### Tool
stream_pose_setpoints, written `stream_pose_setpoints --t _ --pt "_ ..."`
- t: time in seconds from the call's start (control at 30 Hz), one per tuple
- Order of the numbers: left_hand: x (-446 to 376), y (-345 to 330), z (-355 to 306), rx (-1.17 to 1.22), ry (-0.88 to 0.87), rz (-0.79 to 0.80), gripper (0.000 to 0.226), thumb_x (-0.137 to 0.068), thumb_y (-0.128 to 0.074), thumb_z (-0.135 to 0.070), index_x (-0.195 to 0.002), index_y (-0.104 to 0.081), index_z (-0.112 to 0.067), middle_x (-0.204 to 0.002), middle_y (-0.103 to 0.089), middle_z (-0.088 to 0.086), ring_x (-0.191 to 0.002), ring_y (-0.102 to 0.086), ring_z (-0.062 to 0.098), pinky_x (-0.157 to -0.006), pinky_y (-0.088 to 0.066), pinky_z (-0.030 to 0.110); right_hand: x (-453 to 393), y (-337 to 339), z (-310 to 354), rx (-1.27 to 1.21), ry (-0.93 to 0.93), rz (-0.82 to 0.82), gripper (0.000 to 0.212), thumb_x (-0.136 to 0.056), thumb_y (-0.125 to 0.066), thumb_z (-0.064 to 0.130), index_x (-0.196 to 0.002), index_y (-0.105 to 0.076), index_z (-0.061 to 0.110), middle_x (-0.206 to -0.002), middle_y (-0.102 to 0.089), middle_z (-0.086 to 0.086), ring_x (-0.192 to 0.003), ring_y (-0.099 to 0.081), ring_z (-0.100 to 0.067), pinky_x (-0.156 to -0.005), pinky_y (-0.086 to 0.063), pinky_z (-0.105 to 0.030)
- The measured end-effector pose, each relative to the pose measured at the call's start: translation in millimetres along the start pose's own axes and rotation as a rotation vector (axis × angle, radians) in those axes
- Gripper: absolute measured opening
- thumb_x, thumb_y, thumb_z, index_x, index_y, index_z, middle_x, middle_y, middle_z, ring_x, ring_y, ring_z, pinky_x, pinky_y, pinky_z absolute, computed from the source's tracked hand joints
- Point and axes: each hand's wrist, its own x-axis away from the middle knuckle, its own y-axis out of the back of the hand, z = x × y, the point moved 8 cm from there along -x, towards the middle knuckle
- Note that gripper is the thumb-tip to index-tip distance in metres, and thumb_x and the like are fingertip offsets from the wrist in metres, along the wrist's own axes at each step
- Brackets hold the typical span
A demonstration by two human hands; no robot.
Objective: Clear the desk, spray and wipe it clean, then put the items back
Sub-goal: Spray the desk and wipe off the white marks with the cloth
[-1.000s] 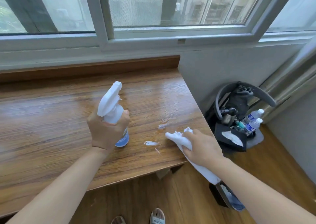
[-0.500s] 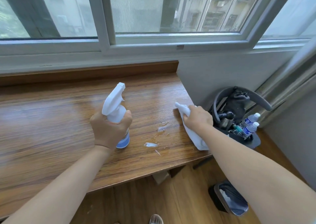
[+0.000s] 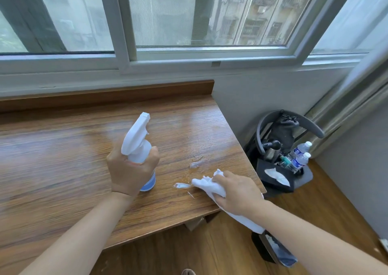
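My left hand (image 3: pixel 131 169) grips a white spray bottle (image 3: pixel 137 140) with a blue base, held upright over the middle of the wooden desk (image 3: pixel 52 169). My right hand (image 3: pixel 237 192) holds a white cloth (image 3: pixel 210 185) pressed on the desk near its front right corner. The cloth's tail hangs off the desk edge under my wrist. Wet streaks (image 3: pixel 196 164) and a small white smear (image 3: pixel 181 185) lie on the wood just left of and beyond the cloth.
A black chair (image 3: pixel 302 178) stands to the right of the desk and carries a black tissue box (image 3: pixel 275 176), two water bottles (image 3: pixel 299 159) and a dark pouch. A small bin (image 3: pixel 277 251) sits on the wooden floor below my right arm. Windows run along the wall behind.
My right hand has drawn the cloth back from the desk's right edge toward the front corner, next to the smear. My left hand and the bottle have hardly moved.
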Motion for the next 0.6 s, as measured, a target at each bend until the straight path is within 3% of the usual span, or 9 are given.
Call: stream_pose_setpoints --t 0.17,0.37,0.5,0.6 --pt "2.7 -2.4 -2.5 -0.005 0.003 -0.005 0.054 -0.076 -0.072 -0.047 -0.104 -0.071 -0.001 -0.082 -0.068 0.009 -0.072 -0.066 0.034 -0.066 -0.059 0.049 -66.9 19.1 -38.8 0.007 -0.132 -0.063 0.041 -0.093 -0.048 0.057 -0.126 -0.054 0.034 -0.118 -0.061 0.006 -0.092 -0.065 -0.025 -0.069 -0.047 -0.035" --pt "1.4 -0.8 -0.7 -0.017 0.005 -0.008 0.041 -0.075 -0.073 -0.045 -0.100 -0.069 -0.012 -0.082 -0.069 0.001 -0.071 -0.068 0.030 -0.067 -0.059 0.047 -190.6 50.9 -83.0 -0.040 -0.336 -0.143 0.027 -0.095 -0.042 0.044 -0.107 -0.058 0.025 -0.099 -0.059 0.002 -0.086 -0.062 -0.027 -0.070 -0.050 -0.037" --pt "0.9 0.3 9.3 -0.024 0.044 -0.030 0.045 -0.075 -0.075 -0.045 -0.100 -0.072 -0.007 -0.083 -0.072 0.006 -0.075 -0.070 0.031 -0.070 -0.060 0.050 -237.5 55.5 -71.1 0.037 -0.270 -0.099 0.029 -0.097 -0.043 0.048 -0.112 -0.058 0.028 -0.108 -0.059 0.001 -0.093 -0.062 -0.028 -0.077 -0.054 -0.039" --pt "-1.8 -0.4 10.1 -0.023 0.042 -0.047 0.049 -0.075 -0.074 -0.044 -0.101 -0.072 -0.002 -0.084 -0.072 0.007 -0.076 -0.070 0.032 -0.071 -0.059 0.050 -225.5 55.3 -52.8 0.059 -0.132 -0.089 0.032 -0.096 -0.047 0.053 -0.116 -0.057 0.031 -0.111 -0.059 0.002 -0.087 -0.059 -0.025 -0.072 -0.048 -0.036"
